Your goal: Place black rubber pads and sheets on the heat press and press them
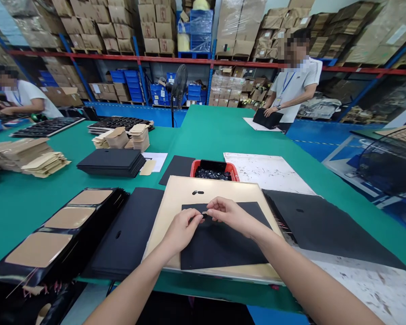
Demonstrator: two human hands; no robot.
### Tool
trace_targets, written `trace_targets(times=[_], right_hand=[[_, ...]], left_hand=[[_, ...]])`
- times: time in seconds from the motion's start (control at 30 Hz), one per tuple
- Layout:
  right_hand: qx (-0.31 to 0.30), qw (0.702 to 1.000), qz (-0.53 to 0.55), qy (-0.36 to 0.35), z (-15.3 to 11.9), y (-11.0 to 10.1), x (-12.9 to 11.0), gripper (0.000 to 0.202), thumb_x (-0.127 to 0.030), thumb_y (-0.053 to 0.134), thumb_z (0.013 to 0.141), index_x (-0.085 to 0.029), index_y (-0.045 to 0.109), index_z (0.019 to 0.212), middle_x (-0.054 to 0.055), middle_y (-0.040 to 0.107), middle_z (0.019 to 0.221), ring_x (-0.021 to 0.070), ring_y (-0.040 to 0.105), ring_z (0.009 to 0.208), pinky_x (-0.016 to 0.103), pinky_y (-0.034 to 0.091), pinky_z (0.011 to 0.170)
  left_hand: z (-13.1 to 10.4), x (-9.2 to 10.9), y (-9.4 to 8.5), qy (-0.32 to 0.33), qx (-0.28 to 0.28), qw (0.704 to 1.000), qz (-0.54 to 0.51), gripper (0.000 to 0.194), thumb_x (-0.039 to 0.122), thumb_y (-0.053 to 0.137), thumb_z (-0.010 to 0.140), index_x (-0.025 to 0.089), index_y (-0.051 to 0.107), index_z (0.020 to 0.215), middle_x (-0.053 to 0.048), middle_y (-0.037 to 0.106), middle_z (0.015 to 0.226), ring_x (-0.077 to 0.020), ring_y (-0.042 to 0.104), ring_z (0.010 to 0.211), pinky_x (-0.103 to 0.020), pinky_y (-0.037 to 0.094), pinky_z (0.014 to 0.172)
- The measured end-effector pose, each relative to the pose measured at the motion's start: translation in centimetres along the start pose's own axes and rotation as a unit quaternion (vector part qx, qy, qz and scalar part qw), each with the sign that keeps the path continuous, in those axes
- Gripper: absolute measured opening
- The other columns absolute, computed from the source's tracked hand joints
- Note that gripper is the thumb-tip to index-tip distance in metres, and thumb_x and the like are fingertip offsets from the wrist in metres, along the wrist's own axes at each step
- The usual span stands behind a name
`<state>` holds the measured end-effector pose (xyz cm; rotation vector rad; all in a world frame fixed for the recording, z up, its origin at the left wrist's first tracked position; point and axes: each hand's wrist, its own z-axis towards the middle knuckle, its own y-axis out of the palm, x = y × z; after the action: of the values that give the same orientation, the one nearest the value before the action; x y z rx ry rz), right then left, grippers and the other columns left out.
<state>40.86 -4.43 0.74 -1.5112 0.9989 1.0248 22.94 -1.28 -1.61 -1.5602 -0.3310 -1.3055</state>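
A black sheet [223, 246] lies on a cream board [165, 225] right in front of me. Over its upper part, my left hand [186, 225] pinches a small dark piece [205, 215] between thumb and forefinger. My right hand [225, 211] meets it from the other side, thumb and fingers closed around a small pale bit at that piece. The fingertips nearly touch and partly hide what they hold. Two small black oval pieces [198, 192] rest on the board beyond the sheet. Behind the board stands a red basket [236, 174] filled with small black pieces.
Black sheets are stacked left [131, 225] and right [325, 225] of the board. Farther left are black items with tan panels [39, 249] and a black stack [110, 160]. Two people [296, 85] work at the green table [216, 131]; a fan [179, 85] stands behind.
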Motion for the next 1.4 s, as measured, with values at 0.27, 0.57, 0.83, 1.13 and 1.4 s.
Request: trace_targets(times=[0.27,0.57,0.83,1.13,1.4], right_hand=[[0.072,0.992,-0.107,0.006,0.2,-0.1,1.0,0.016,-0.027,0.051,0.084,-0.017,0.053,0.072,-0.001,0.057,0.067,0.0106,0.054,0.057,0.023,0.039,0.056],[0.025,0.988,-0.015,0.151,0.8,-0.2,1.7,0.02,-0.018,0.047,0.089,-0.015,0.051,0.069,-0.001,0.059,0.062,0.0054,0.052,0.041,0.016,0.036,0.035],[-0.037,0.975,0.052,0.214,2.1,0.7,2.5,0.025,-0.019,0.05,0.088,-0.013,0.052,0.064,0.001,0.061,0.054,0.006,0.053,0.038,0.013,0.036,0.03],[-0.05,0.974,0.021,0.218,1.9,0.5,2.1,0.03,-0.015,0.05,0.087,-0.012,0.053,0.057,0.0,0.058,0.048,0.0065,0.053,0.036,0.013,0.037,0.031],[-0.055,0.975,0.014,0.215,2.0,0.5,2.0,0.029,-0.014,0.05,0.086,-0.013,0.052,0.057,-0.001,0.058,0.047,0.0057,0.052,0.035,0.013,0.038,0.031]], left_hand=[[0.6,-1.9,0.0,0.044,-0.031,0.989,0.141,0.036,0.02,0.034,0.089,0.019,0.062,0.112,-0.007,0.065,0.115,-0.021,0.057,0.111,-0.035,0.045,0.095],[-2.1,-3.1,0.4,0.12,-0.146,0.915,0.356,0.056,0.018,0.046,0.081,0.012,0.041,0.136,-0.013,0.038,0.144,-0.0242,0.033,0.134,-0.038,0.035,0.107],[-2.6,-2.7,1.2,0.122,-0.115,0.884,0.436,0.056,-0.001,0.033,0.078,0.011,0.047,0.13,-0.012,0.045,0.14,-0.0222,0.04,0.13,-0.035,0.041,0.104],[-2.7,-3.0,1.1,0.119,-0.11,0.891,0.425,0.054,0.0,0.036,0.079,0.011,0.047,0.13,-0.012,0.044,0.14,-0.0234,0.041,0.129,-0.035,0.041,0.104],[-2.6,-3.6,1.3,0.137,-0.087,0.886,0.434,0.056,-0.002,0.032,0.078,0.013,0.049,0.129,-0.01,0.046,0.139,-0.0213,0.043,0.128,-0.034,0.043,0.103]])
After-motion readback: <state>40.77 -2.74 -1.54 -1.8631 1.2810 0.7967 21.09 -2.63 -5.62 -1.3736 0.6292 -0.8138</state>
